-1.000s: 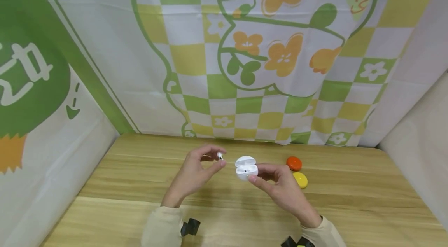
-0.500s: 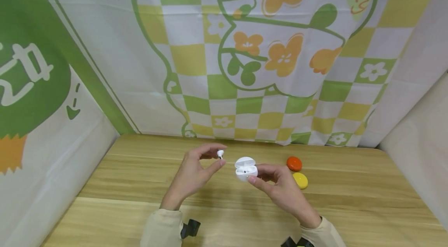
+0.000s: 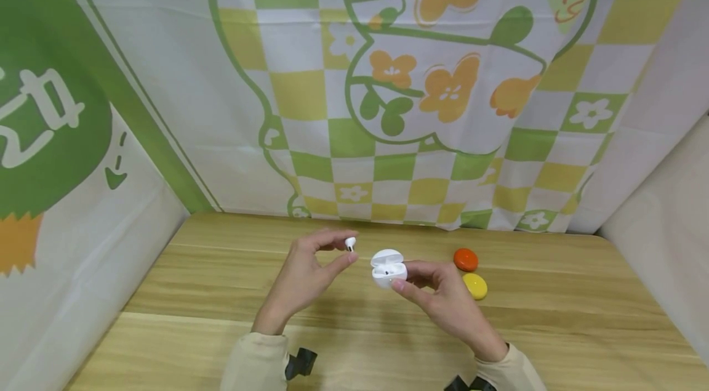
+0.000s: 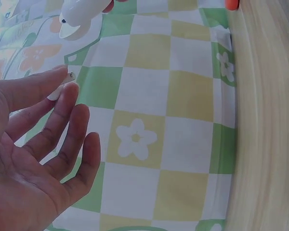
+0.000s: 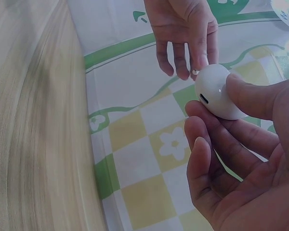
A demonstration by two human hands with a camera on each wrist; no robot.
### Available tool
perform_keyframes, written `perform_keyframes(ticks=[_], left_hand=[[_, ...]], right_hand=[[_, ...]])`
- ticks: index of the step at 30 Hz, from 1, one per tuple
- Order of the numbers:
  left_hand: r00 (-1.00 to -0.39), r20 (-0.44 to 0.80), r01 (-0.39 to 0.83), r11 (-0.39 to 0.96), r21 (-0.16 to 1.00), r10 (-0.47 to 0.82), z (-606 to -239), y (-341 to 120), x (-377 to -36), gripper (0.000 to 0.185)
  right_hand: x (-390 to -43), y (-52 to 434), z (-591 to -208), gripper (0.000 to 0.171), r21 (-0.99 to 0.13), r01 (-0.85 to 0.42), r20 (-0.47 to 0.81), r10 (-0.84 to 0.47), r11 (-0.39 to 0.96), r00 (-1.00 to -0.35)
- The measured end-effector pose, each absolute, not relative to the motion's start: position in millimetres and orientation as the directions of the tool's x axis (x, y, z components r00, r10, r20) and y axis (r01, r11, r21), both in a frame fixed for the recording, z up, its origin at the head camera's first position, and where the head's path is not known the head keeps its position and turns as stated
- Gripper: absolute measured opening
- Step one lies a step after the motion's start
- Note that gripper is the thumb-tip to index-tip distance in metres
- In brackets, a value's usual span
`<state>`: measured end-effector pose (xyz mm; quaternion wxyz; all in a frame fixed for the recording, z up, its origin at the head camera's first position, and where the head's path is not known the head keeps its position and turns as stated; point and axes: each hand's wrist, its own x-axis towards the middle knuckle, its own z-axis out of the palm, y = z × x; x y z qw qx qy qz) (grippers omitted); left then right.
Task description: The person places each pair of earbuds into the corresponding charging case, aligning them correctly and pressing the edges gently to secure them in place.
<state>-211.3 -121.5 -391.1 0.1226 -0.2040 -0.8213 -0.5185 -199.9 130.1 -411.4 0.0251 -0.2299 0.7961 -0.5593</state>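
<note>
I judge an earbud [image 3: 349,244] is mid-transfer: my left hand [image 3: 303,277] pinches it just beside the open case [image 3: 388,268], gripped by my right hand [image 3: 443,295] above the tabletop's [image 3: 554,329] middle; next needs careful alignment with the case's socket

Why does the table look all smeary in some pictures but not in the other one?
Head view: the table is sharp and evenly lit, with soft shadows under the hands. Left wrist view: the wood is a blurred, stretched strip at the edge. Right wrist view: the wood is smeared too, while the case stays fairly clear.
</note>
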Motion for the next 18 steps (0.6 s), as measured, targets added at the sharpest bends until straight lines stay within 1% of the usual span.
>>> perform_keyframes(ticks=[10,18], left_hand=[[-0.894,0.401,0.448,0.395,0.803,0.199,-388.6,-120.6,-209.7,0.037],[-0.895,0.406,0.446,0.390,0.806,0.185,-386.9,-120.1,-208.9,0.037]], right_hand=[[-199.6,128.9,-411.4,0.022,-0.904,-0.339,0.220,-0.396,0.261,-0.891],[-199.2,128.1,-411.9,0.022,-0.901,-0.346,0.227,-0.393,0.263,-0.891]])
